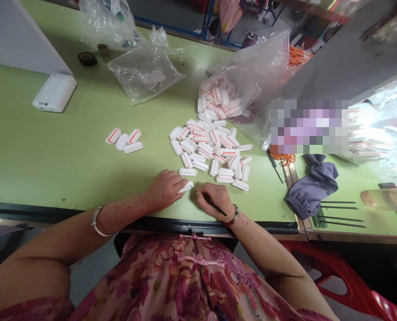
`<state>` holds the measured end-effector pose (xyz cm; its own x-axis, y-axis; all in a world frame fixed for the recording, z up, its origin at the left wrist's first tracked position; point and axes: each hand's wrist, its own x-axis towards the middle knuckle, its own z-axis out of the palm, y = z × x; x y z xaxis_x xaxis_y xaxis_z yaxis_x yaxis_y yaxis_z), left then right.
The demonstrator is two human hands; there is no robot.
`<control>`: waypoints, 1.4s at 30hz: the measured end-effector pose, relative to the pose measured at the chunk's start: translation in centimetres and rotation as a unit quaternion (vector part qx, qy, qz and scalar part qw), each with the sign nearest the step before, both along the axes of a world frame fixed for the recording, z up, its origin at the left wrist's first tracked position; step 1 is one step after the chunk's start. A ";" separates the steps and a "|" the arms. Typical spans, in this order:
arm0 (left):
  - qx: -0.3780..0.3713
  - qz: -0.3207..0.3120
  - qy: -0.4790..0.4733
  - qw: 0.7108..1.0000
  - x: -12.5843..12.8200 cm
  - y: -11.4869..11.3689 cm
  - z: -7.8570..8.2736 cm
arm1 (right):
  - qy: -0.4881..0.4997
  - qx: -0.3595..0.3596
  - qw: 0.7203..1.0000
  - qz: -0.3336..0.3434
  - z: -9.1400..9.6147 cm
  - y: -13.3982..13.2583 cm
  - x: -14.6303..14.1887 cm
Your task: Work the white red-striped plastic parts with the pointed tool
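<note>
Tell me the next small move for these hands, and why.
Probably bring the tip of the thin black tool in the right hand onto the white plastic piece under the left hand's fingers. The tip already sits right beside that piece, and the left hand is steadying it.

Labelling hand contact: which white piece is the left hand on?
The white piece beneath the left hand: the only one touched, lying clear of both piles.
</note>
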<state>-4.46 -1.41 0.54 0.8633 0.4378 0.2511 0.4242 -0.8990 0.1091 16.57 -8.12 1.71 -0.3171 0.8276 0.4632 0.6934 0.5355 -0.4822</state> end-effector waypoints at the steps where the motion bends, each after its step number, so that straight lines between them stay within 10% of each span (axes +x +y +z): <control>1: 0.001 -0.003 0.002 1.000 0.0 0.0 0.0 | 0.000 -0.006 1.000 -0.003 0.0 0.0 -0.1; 17: -0.146 -0.058 0.004 0.988 -1.4 1.8 2.4 | 0.050 0.032 0.998 -0.019 -0.1 0.0 0.9; 26: 0.052 0.175 -0.009 0.983 -4.3 4.6 3.6 | 0.046 0.009 0.998 -0.044 -0.5 0.2 1.2; 34: 0.000 0.091 0.082 0.993 2.0 2.1 2.8 | 0.087 0.018 0.995 -0.047 -0.5 0.3 1.4; 42: -0.122 -0.012 -0.002 0.992 2.7 1.1 1.3 | 0.097 0.030 0.993 -0.059 -0.2 1.0 1.6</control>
<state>-1.80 -0.27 1.82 0.8733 0.4657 0.1430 0.4027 -0.8552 0.3263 18.13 -7.14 1.55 -0.1196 0.8221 0.5566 0.6495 0.4888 -0.5824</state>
